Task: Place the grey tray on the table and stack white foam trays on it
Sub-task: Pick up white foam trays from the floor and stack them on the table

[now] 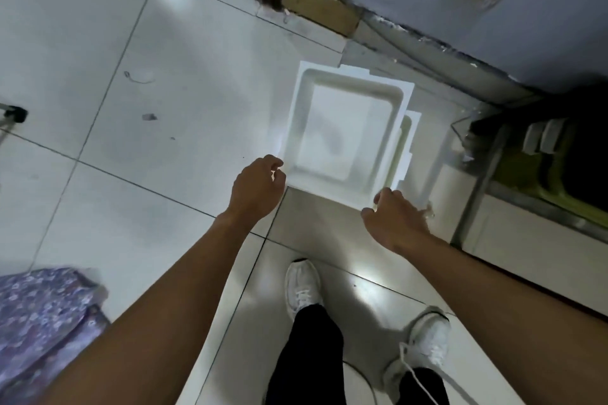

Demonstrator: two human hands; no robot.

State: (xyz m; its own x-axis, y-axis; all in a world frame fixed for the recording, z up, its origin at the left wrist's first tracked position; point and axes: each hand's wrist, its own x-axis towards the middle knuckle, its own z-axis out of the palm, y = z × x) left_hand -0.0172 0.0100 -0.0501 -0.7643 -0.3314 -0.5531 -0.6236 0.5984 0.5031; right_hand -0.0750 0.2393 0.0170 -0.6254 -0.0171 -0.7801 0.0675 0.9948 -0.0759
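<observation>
A white foam tray (342, 138) lies on the floor (131, 43) over a second tray (408, 135), mostly hidden. The left hand (256, 189) and right hand (394, 219) curl at its near corners; I cannot tell if they grip.

Only 1 view exists: a wide-angle camera worn on the person's head, aimed steeply down at the tiled floor (131, 26). Both forearms (171, 286) enter from the lower edge, close to the lens, and the left hand (256, 189) and right hand (396, 220) sit near mid-frame. The person's shoes (302, 286) show at the bottom; the wall (493, 26) crosses the upper right corner.
</observation>
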